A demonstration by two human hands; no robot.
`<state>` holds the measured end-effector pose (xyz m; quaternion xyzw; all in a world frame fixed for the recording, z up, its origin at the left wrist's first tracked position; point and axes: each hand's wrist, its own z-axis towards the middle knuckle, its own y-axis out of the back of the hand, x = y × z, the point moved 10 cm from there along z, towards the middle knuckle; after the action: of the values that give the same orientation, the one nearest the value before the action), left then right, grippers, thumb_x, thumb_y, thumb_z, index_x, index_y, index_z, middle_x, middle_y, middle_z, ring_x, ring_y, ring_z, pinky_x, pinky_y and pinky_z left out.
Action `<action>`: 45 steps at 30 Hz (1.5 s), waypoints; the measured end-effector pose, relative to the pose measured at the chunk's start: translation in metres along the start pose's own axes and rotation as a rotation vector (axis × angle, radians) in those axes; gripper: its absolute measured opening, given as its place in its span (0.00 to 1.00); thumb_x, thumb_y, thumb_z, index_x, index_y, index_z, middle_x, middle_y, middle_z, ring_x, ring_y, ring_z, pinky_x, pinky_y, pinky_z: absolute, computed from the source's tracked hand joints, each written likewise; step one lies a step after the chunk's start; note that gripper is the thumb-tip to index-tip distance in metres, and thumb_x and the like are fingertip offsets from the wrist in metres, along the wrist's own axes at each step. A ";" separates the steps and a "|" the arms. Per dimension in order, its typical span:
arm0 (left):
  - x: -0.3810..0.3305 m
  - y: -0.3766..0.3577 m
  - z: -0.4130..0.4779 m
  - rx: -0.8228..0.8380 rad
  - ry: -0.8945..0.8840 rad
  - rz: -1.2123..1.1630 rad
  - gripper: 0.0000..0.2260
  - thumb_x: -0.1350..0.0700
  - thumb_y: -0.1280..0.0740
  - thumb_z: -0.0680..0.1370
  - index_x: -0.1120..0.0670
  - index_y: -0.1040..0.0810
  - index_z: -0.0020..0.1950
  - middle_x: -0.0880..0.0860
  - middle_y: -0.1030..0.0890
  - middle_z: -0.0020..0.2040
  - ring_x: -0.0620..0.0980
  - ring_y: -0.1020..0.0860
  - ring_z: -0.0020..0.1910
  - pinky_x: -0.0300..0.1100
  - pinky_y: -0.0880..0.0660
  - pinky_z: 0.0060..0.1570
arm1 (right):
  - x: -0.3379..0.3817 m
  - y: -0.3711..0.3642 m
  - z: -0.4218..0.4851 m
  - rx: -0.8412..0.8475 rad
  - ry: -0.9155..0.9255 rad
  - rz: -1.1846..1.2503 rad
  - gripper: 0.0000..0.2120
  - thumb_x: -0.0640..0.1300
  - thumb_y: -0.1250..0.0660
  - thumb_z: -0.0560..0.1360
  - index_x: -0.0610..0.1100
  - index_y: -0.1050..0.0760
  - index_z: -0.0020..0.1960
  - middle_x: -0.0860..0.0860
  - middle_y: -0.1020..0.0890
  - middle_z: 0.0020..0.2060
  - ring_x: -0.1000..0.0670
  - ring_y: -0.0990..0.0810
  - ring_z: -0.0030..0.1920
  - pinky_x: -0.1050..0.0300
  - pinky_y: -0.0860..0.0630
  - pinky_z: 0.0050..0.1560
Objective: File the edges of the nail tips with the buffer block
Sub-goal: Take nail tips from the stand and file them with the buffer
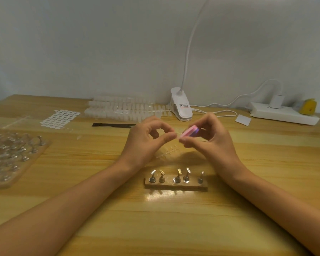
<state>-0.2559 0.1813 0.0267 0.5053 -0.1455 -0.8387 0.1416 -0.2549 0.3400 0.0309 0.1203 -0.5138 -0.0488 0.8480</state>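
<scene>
Above the middle of the wooden table, my right hand (209, 135) grips a pink buffer block (189, 131) between thumb and fingers. My left hand (146, 139) faces it, thumb and forefinger pinched together right at the block's left end; a clear nail tip (176, 134) between them is barely visible. On the table below the hands lie a few clear nail tips on a thin strip (169, 151). Rows of clear nail tips (122, 109) lie at the back.
A wooden stand (175, 183) with several metal nail holders sits close in front. A tray of more holders (11, 156) is at the left, a sticker sheet (60, 119) and black tool (113, 125) behind. Clip lamp (181, 106) and power strip (283, 115) stand at the back.
</scene>
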 end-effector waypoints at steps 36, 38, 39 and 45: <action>-0.033 0.002 -0.007 -0.022 -0.339 0.172 0.04 0.55 0.29 0.74 0.55 0.17 0.44 0.46 0.20 0.42 0.46 0.23 0.41 0.34 0.28 0.37 | -0.008 -0.004 0.000 0.076 -0.131 0.233 0.19 0.45 0.27 0.68 0.39 0.23 0.56 0.50 0.14 0.45 0.52 0.15 0.44 0.63 0.20 0.38; -0.033 0.001 -0.008 -0.012 -0.334 0.150 0.06 0.53 0.29 0.74 0.55 0.16 0.44 0.47 0.19 0.42 0.45 0.23 0.42 0.32 0.28 0.37 | -0.008 -0.007 0.000 0.094 -0.137 0.216 0.20 0.46 0.27 0.68 0.40 0.23 0.57 0.49 0.14 0.46 0.51 0.15 0.44 0.63 0.20 0.37; -0.034 0.001 -0.008 -0.008 -0.330 0.138 0.07 0.52 0.30 0.73 0.54 0.16 0.44 0.47 0.19 0.42 0.44 0.23 0.42 0.30 0.29 0.37 | -0.008 -0.008 0.000 0.108 -0.138 0.203 0.19 0.46 0.27 0.68 0.40 0.23 0.56 0.48 0.14 0.46 0.51 0.14 0.43 0.63 0.20 0.36; -0.017 0.005 -0.004 -0.011 -0.162 0.012 0.02 0.48 0.29 0.71 0.44 0.20 0.40 0.42 0.19 0.41 0.37 0.25 0.37 0.27 0.30 0.36 | -0.009 0.001 0.001 0.094 -0.114 0.200 0.17 0.39 0.26 0.68 0.39 0.25 0.56 0.47 0.16 0.48 0.47 0.13 0.45 0.61 0.19 0.40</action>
<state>-0.2444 0.1832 0.0411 0.4343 -0.1550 -0.8767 0.1370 -0.2598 0.3426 0.0240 0.1050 -0.5722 0.0536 0.8116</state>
